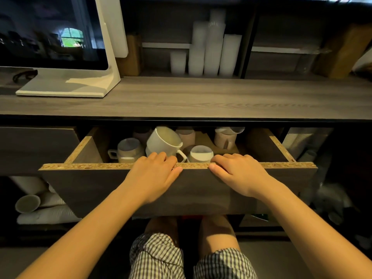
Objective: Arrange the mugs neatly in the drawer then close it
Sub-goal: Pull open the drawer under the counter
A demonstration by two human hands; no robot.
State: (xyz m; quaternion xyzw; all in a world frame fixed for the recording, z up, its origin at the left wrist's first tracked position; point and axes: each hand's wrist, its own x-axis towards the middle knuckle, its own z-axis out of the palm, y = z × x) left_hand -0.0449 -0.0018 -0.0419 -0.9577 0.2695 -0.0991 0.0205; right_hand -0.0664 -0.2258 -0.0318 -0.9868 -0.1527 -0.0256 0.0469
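Observation:
The wooden drawer (84, 188) under the counter stands partly pulled out. Inside it lie several mugs in disorder: a large white mug (164, 140) tipped on its side on top of others, a beige mug (128, 150) at the left, a white-rimmed mug (201, 154) by the front panel, pinkish mugs (187, 135) behind, and a ribbed mug (224, 139) at the back right. My left hand (153, 176) and my right hand (239, 174) both grip the top edge of the drawer's front panel, fingers curled over it.
A grey wooden counter (201, 97) runs above the drawer, with a white monitor stand (66, 85) at the left and stacks of plastic cups (213, 49) on a shelf behind. Paper cup stacks (42, 206) lie lower left. My knees (189, 234) are below the drawer.

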